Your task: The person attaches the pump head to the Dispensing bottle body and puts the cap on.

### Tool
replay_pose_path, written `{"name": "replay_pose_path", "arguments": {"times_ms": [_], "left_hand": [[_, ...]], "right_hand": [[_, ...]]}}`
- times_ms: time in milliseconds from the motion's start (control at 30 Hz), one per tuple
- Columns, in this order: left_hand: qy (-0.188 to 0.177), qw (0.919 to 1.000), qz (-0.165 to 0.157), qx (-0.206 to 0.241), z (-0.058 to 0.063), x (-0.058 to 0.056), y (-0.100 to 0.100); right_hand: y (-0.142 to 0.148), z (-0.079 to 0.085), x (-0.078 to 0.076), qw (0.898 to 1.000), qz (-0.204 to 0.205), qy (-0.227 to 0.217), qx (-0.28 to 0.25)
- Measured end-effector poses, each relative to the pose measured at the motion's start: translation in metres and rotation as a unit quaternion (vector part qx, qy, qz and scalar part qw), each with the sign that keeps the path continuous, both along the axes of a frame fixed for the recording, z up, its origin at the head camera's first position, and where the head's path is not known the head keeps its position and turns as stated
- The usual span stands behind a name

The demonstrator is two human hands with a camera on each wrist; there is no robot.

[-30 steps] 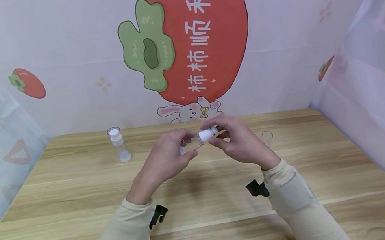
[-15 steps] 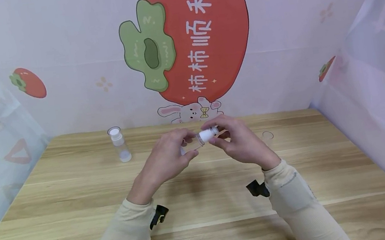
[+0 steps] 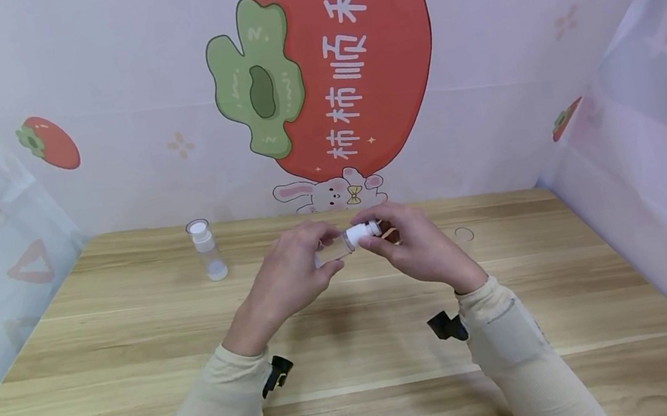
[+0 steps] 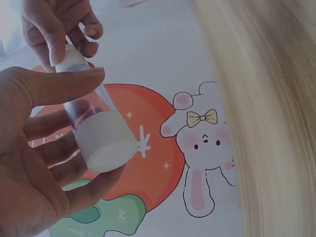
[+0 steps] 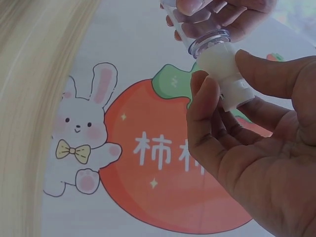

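Observation:
A small clear bottle point(image 3: 333, 251) is held tilted above the table between both hands. My left hand point(image 3: 288, 275) grips its transparent body, thumb on one side and fingers round the other. In the left wrist view its white base point(image 4: 106, 140) points towards the camera. My right hand point(image 3: 418, 246) pinches the white pump top point(image 5: 217, 61) between thumb and fingers, right at the bottle's neck. A clear rim point(image 5: 210, 42) circles the neck below the white part in the right wrist view.
A second clear bottle point(image 3: 208, 254) with a white top stands upright at the back left of the wooden table point(image 3: 361, 403). On the right lies a thin clear ring-shaped piece point(image 3: 464, 234). A printed cloth point(image 3: 131, 179) hangs behind the table's far edge.
My right thumb and fingers have shifted slightly on the white pump top. My left hand and the bottle have stayed nearly in place.

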State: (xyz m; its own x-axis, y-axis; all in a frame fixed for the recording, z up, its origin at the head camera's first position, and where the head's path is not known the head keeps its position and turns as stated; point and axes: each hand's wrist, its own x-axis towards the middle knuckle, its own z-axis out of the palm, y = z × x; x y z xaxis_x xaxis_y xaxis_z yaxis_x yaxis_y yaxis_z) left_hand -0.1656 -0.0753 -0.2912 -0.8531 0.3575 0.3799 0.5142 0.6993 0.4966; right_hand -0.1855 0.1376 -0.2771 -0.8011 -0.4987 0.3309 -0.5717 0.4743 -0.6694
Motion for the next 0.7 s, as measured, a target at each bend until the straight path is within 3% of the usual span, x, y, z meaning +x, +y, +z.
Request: {"name": "replay_pose_path", "arguments": {"times_ms": [433, 700], "left_hand": [[0.085, 0.996, 0.024, -0.012, -0.0027, 0.0003, 0.0013], [0.099, 0.9948, 0.025, -0.008, -0.0029, -0.0007, 0.0023]], "right_hand": [[-0.0019, 0.0031, 0.0013, 0.998, -0.033, -0.034, 0.028], [-0.0017, 0.0027, 0.001, 0.997, -0.05, -0.043, 0.04]]}}
